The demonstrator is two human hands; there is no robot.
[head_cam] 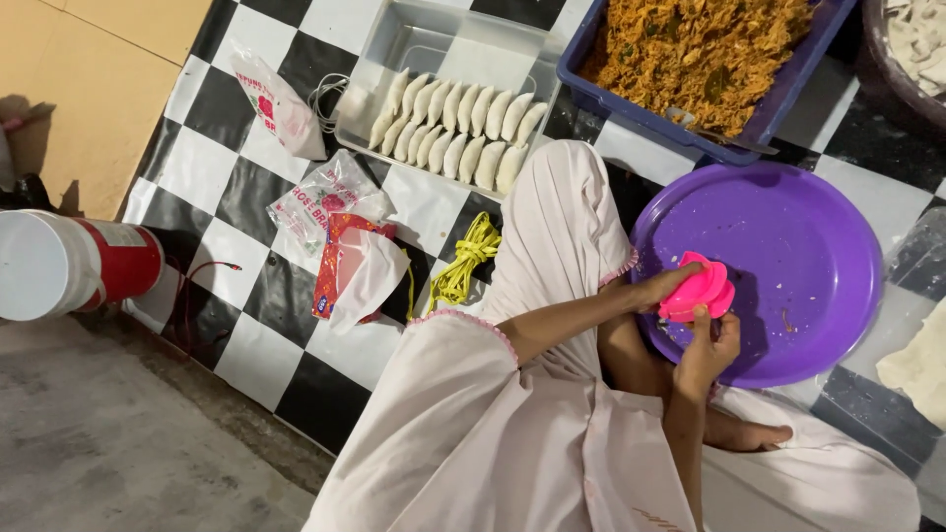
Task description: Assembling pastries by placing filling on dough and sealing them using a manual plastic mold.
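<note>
- Head view: the person sits on a black-and-white checkered mat (pixel 246 187), and both hands meet over the near edge of a purple round tray (pixel 818 256).
- The pink folding press (pixel 698 289) is folded shut between the hands, just above the tray's near-left rim.
- The left hand (pixel 662 288) clasps the press from the left side, fingers wrapped onto its folded edge.
- The right hand (pixel 708 350) clamps it from below, thumb up against the pink shell.
- What lies inside the press is hidden by its closed halves.
- To do this squeeze well, I judge that pressure should be even along the whole curved edge, so the seam seals all round rather than at one spot.
- Keeping the press over the tray seems wise, since scraps or filling that escape would land there and not on the cloth over the lap.
- Squeezing too hard could push filling out through the seam; a firm, short press looks enough.
- Beyond the knee, a clear rectangular tray (pixel 394 44) holds two rows of pale folded dumplings (pixel 458 128), well apart from the hands.
- A blue tub (pixel 581 64) of orange shredded filling (pixel 700 49) stands just behind the purple tray, within reach.
- Pale dough sheets (pixel 921 369) lie at the right edge, beside the purple tray.
</note>
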